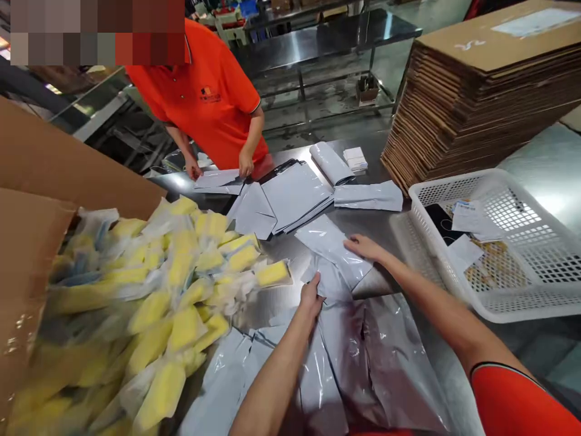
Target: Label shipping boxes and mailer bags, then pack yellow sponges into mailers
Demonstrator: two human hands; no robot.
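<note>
Your left hand (pixel 311 298) sits low in the middle of the frame, its fingers (pixel 312 286) bunched together and pressed onto a crumpled grey-white poly mailer (pixel 329 280); from this view you cannot tell whether they are clamped on it. Your right hand (pixel 363 247) reaches in from the right, fingers together and stretched flat, resting without a grip on a glossy mailer (pixel 329 242) that overlaps the crumpled one. A heap of loose mailers (pixel 327 387) spreads under your forearms along the bottom of the frame. To your left, yellow sponges in clear wrap (pixel 181 284) spill from a cardboard box (pixel 40 163) onto the stainless steel table (pixel 281 257). At upper centre lie a stack of flat mailers (pixel 295 197), a rolled mailer (pixel 330 163) and a small pile of white cards (pixel 354 158). Across the table at upper left, a co-worker in an orange polo shirt (pixel 209 103) has one hand (pixel 194 171) on a mailer (pixel 218 180) and the other just beside it. At right stand a white plastic mesh basket (pixel 494 242) holding papers and, at upper right, a tall stack of flattened corrugated cartons (pixel 481 115).
</note>
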